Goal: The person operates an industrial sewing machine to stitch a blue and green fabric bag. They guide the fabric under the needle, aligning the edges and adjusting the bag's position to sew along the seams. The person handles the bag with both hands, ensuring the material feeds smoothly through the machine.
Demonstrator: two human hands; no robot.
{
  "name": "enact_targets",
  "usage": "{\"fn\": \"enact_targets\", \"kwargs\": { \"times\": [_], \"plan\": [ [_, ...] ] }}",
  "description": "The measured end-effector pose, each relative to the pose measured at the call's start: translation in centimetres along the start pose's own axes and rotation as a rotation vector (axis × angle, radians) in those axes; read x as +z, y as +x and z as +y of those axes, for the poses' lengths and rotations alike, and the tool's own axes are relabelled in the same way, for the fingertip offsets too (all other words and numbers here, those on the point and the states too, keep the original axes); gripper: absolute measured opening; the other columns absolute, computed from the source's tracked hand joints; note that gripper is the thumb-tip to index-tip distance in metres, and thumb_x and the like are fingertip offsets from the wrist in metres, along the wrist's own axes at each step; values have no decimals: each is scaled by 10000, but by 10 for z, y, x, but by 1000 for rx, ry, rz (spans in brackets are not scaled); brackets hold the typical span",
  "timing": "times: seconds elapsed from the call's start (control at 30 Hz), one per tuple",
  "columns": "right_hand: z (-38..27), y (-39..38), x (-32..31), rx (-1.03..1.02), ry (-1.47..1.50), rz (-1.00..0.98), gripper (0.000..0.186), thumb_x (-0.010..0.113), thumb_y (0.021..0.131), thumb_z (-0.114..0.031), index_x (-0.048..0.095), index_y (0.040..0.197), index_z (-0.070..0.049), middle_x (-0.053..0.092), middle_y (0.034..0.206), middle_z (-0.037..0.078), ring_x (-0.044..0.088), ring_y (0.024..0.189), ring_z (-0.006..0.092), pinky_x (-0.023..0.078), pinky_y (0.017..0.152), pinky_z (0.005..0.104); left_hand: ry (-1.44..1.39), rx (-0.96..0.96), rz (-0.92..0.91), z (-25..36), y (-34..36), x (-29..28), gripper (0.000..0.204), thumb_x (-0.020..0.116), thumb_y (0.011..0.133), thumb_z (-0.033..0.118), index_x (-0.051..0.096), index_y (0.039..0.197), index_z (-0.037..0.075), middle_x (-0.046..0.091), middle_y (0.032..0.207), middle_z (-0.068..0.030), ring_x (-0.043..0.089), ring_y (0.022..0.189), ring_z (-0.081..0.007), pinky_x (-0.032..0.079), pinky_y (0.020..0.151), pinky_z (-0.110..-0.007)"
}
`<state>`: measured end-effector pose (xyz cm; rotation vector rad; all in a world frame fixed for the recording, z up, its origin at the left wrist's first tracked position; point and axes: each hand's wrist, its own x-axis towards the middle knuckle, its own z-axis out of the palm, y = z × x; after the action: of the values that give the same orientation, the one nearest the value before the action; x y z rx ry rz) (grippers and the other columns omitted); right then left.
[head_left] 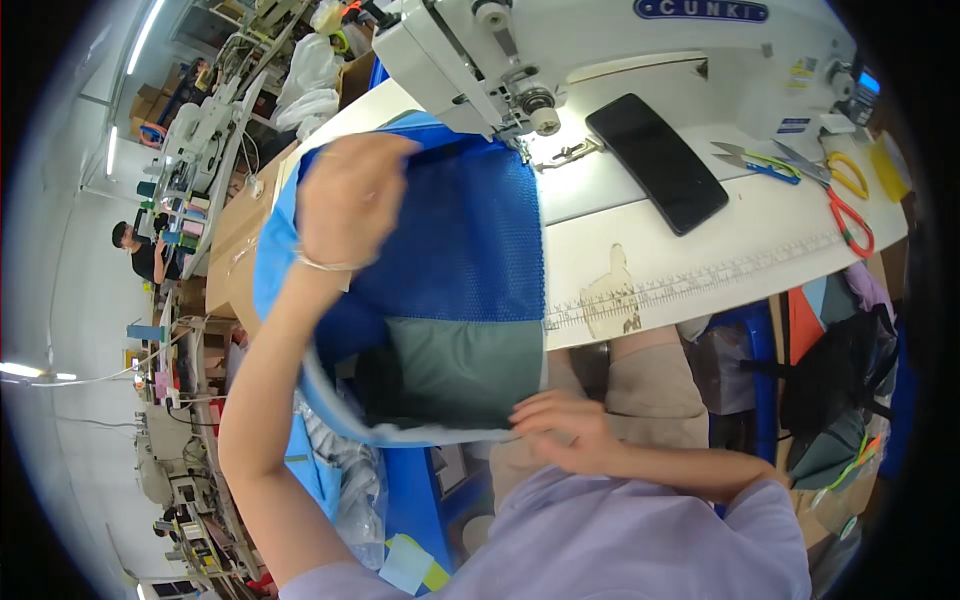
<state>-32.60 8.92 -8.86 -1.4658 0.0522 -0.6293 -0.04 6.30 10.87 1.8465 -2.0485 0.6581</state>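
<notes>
A sewn fabric piece [450,250] lies partly under the sewing machine [560,60] and hangs over the table's near edge. It has a blue mesh part, a grey-green panel [465,360] below that, and a light blue border. At its right side the fabric runs up to the lit presser foot area. My left hand [352,200], with a thin band at the wrist, is over the upper left of the fabric. Motion smears its fingers, so its grip is unclear. At the lower right corner, my right hand [568,430] pinches the fabric's pale edge.
Right of the needle, a black phone [660,165] lies on the white table. Beyond it are small snips [755,162] and red-and-yellow-handled scissors [840,200]. A printed ruler scale [700,285] follows the near edge. A cardboard box [238,250] stands at left; bags [840,375] hang at right.
</notes>
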Motion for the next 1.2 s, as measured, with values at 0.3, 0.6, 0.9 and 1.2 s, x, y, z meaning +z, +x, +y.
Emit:
{"fn": "enact_targets", "kwargs": {
  "times": [0.3,0.6,0.9,1.2],
  "plan": [
    [-4,43,-2,612,344,34,499,803,931,-279,646,1288,34,705,1178,122,639,1060,169,520,925,301,-94,-14,-174,36,-21,77,243,704,873,59,746,1112,54,732,1136,-94,669,1095,-340,556,969,-431],
    [-55,57,8,104,-3,-5,403,727,973,-282,637,718,17,620,618,164,616,520,339,479,502,417,-96,273,-247,36,38,75,335,677,856,10,730,1170,114,738,1113,-33,722,827,-229,595,723,-349],
    [-86,76,-13,-103,-227,-52,224,784,910,-162,653,849,8,609,647,120,605,513,291,478,480,397,-100,294,-239,38,28,91,318,683,831,4,746,1095,171,692,1063,-15,709,728,-184,582,594,-309],
    [-73,62,-16,-6,-285,-110,343,716,961,-285,646,787,2,637,667,137,659,589,290,522,517,398,-196,276,-394,45,41,93,174,651,760,-39,652,841,115,639,982,-34,671,806,-254,546,643,-382]
  ]
}}
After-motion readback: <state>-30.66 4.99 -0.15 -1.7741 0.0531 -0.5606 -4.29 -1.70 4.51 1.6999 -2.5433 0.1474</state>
